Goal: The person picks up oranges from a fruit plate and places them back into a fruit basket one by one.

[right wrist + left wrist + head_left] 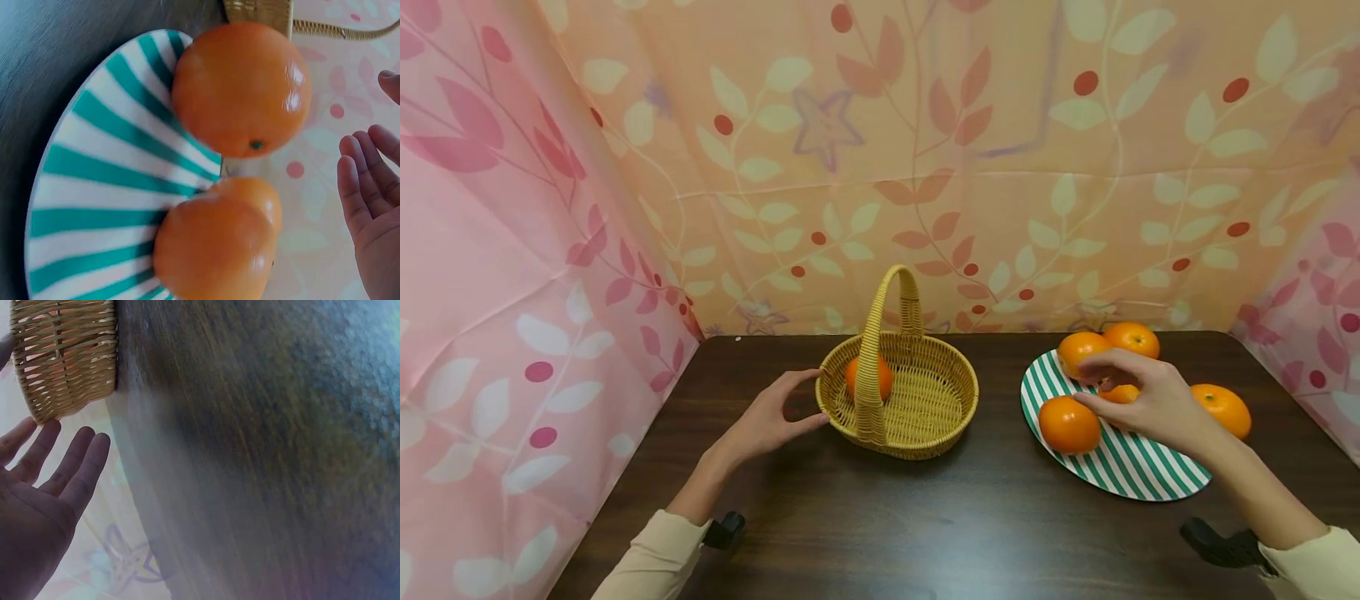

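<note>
wicker basket [928, 404], orange [886, 383] inside, left hand [766, 422] spread against it, right hand [1157, 402] half-spread, empty, over plate [1131, 468] of oranges [1069, 427]

no readable text, label, brand, number or sign in any view

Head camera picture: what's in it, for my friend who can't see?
A person's right hand hovers by orange fruits on a green-and-white striped plate, while the left hand touches the side of a yellow wicker basket with one orange fruit inside. Plate and basket stand on a dark table before a leafy patterned cloth.
</note>
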Tool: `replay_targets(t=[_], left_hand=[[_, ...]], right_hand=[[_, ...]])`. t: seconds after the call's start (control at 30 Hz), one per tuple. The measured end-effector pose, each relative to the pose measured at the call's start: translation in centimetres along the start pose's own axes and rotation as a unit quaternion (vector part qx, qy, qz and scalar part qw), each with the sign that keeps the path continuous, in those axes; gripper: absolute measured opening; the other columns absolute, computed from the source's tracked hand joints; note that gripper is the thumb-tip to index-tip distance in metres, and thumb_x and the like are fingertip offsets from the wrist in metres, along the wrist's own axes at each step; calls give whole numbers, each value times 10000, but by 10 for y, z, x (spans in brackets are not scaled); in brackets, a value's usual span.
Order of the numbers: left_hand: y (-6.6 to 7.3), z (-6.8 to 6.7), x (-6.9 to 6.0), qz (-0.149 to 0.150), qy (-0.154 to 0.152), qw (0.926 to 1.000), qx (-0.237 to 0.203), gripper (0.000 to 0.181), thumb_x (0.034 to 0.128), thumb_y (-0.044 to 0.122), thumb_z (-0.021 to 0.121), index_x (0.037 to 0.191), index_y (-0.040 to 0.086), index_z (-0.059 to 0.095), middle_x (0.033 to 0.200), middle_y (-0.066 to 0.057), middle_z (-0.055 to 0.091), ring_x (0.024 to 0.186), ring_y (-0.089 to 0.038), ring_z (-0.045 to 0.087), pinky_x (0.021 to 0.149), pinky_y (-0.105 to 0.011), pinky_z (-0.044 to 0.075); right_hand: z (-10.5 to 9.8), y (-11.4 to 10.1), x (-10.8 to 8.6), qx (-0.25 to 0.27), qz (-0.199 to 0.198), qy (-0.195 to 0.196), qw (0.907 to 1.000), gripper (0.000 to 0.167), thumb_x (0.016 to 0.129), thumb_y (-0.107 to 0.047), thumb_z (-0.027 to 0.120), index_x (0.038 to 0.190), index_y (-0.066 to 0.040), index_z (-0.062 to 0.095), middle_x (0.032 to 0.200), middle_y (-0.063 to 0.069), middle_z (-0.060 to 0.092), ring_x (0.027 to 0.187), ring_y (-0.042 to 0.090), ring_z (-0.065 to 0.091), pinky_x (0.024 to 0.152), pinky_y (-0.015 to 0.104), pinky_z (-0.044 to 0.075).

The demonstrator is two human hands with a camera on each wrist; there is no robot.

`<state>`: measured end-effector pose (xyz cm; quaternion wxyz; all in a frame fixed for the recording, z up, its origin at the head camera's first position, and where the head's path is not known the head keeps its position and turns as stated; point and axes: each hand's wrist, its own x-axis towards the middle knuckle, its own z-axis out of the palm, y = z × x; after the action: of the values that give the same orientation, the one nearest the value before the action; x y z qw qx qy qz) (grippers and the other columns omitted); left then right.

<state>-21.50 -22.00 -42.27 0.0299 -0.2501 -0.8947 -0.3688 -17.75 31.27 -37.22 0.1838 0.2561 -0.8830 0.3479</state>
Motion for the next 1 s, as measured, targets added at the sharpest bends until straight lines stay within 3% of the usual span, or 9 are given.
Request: replay_targets(t=[0.2,0.43,0.83,1.0], left_hand=[[1,0,0,10,-35,10000,-42,749,878,355,828,1485,72,492,1435,-156,515,1272,-411,515,1014,-607,430],[0,0,0,27,10,10000,-72,741,878,339,830,1481,70,495,1420,-145,526,1258,-409,528,1004,-616,436],[-1,0,-1,85,4,9999,-111,747,886,342,823,1489,62,481,1414,-117,527,1248,-404,540,976,-603,467],[-2,1,0,62,-10,9999,-104,748,885,350,823,1489,70,482,1424,-122,523,1258,-394,534,988,-602,459]], right_hand=[[-7,6,-15,44,48,-61,10000,421,772,-4,884,1136,-114,705,1026,4,695,848,145,678,775,141,522],[-1,10,-26,-47,-68,-96,9999,503,734,-19,915,1169,-104,677,1087,14,644,897,142,647,809,107,495],[11,5,-35,-605,294,-254,9974,644,754,-245,936,1293,-71,628,1236,66,610,971,198,579,799,76,455],[14,2,-36,-772,534,-345,9950,694,755,-327,929,1319,-72,614,1273,109,599,1021,275,582,766,179,509]])
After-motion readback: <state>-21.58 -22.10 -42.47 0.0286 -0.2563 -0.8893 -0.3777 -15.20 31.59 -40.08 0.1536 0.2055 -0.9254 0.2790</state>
